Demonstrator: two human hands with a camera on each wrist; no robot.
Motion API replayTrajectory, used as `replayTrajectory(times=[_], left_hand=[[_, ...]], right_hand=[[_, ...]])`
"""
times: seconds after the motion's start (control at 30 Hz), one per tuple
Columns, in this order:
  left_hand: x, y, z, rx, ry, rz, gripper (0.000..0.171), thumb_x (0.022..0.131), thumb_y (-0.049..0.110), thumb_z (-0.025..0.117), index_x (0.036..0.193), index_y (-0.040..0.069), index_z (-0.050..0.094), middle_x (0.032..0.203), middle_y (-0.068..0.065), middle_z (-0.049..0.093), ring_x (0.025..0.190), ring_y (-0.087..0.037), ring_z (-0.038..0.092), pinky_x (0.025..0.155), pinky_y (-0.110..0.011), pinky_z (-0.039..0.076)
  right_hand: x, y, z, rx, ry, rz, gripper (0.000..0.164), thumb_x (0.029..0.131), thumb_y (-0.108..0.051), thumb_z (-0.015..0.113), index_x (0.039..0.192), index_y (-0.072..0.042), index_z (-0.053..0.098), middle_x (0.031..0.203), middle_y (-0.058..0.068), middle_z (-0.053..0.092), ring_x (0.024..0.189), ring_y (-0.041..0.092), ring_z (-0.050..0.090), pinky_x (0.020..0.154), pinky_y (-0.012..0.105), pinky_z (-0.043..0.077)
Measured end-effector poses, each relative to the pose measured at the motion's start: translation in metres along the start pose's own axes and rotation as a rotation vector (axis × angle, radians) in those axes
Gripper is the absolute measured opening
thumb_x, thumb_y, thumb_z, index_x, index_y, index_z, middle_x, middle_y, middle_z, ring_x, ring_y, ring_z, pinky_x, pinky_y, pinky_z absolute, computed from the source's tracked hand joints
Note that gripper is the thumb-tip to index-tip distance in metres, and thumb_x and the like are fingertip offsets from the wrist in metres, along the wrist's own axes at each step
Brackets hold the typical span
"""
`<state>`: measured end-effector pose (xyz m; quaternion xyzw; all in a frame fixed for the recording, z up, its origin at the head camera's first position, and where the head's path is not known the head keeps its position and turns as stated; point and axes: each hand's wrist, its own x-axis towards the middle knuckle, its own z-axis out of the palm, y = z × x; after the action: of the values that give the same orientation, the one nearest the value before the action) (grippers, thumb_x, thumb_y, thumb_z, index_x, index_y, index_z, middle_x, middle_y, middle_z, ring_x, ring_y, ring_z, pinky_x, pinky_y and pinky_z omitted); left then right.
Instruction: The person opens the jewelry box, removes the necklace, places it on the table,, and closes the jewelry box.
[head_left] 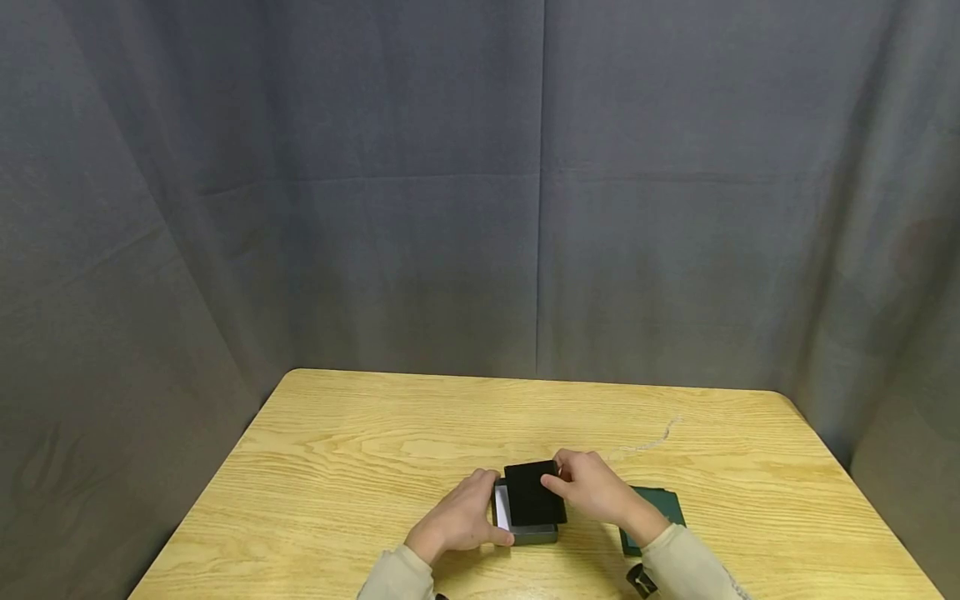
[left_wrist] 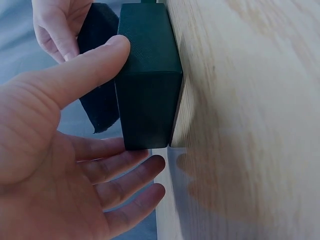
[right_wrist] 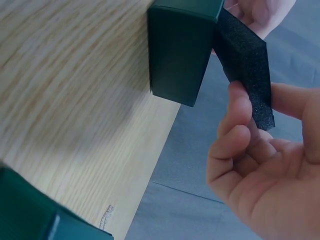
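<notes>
A dark green box (head_left: 536, 537) stands without a cover on the table, a white layer (head_left: 502, 510) showing inside its left side. My left hand (head_left: 459, 514) holds it from the left, thumb on the near side and fingers toward the far side; in the left wrist view, the thumb lies on the box's upper edge (left_wrist: 150, 40). My right hand (head_left: 594, 487) pinches a square black foam pad (head_left: 534, 493) by its right edge. The pad is tilted over the box, its far end close to the box rim in the right wrist view, where its thickness (right_wrist: 250, 70) shows.
A green lid-like piece (head_left: 660, 502) lies on the wooden table (head_left: 360, 450), partly behind my right forearm. A pale mark (head_left: 660, 437) runs across the tabletop beyond it. Grey curtains (head_left: 420, 250) hang behind the table and at both sides.
</notes>
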<state>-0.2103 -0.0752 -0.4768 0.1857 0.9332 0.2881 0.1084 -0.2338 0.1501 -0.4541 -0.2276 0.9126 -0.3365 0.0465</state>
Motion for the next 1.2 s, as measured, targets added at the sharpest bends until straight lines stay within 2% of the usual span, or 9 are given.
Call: replayTrajectory(times=[0.4, 0.7, 1.2], left_hand=[[-0.0014, -0.0001, 0.0019, -0.026, -0.016, -0.006, 0.091, 0.072, 0.040, 0.082, 0.140, 0.000, 0.038, 0.131, -0.009, 0.047, 0.118, -0.026, 0.048, 0.095, -0.043, 0.042], [-0.0006, 0.0002, 0.0011, -0.003, -0.017, 0.003, 0.089, 0.072, 0.042, 0.082, 0.139, 0.002, 0.039, 0.130, -0.008, 0.047, 0.117, -0.023, 0.048, 0.094, -0.041, 0.043], [0.0004, -0.0016, 0.0003, -0.003, -0.017, 0.007, 0.092, 0.072, 0.042, 0.081, 0.141, 0.000, 0.036, 0.134, -0.010, 0.045, 0.121, -0.027, 0.046, 0.096, -0.043, 0.041]], right_hand=[[-0.0003, 0.0039, 0.0044, -0.019, -0.012, 0.003, 0.033, 0.093, -0.022, 0.061, 0.069, -0.010, 0.041, 0.052, -0.008, 0.027, 0.043, 0.007, 0.021, 0.045, 0.022, 0.022], [-0.0004, 0.0048, 0.0055, -0.037, -0.010, -0.005, 0.034, 0.094, -0.022, 0.060, 0.068, -0.011, 0.041, 0.051, -0.008, 0.027, 0.043, 0.007, 0.021, 0.045, 0.022, 0.021], [0.0048, 0.0014, 0.0081, -0.019, -0.003, -0.021, 0.034, 0.093, -0.019, 0.061, 0.068, -0.011, 0.039, 0.052, -0.008, 0.027, 0.043, 0.006, 0.021, 0.043, 0.021, 0.020]])
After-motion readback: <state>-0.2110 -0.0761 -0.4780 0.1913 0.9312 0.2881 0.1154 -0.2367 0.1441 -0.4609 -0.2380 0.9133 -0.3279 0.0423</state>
